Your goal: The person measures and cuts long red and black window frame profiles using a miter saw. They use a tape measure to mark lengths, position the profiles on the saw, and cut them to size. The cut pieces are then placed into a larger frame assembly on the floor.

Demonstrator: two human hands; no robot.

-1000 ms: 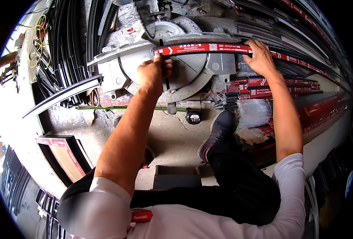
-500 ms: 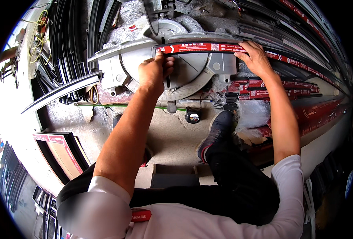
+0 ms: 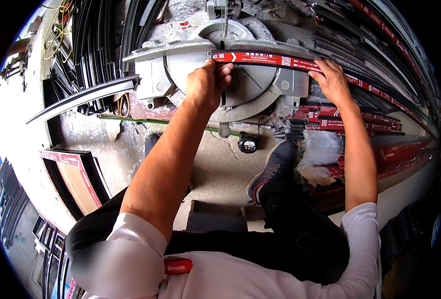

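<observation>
Profile (image 3: 270, 59), slim, black-edged, runs 12 to 3 o'clock; red label (image 3: 245, 57), white lettering (image 3: 305, 64), square code (image 3: 285, 61). Your left hand (image 3: 205, 84) pinches its end; right hand (image 3: 334, 83) clamps it at 2.

Left hand (image 3: 205, 83): thumb touching the left end of a red-labelled black profile (image 3: 267, 59);
Right hand (image 3: 334, 83): gripping that profile farther right;
Mitre saw (image 3: 250, 85): round table beneath the profile;
Tape measure (image 3: 248, 144): on the floor, green blade extending leftward
</observation>
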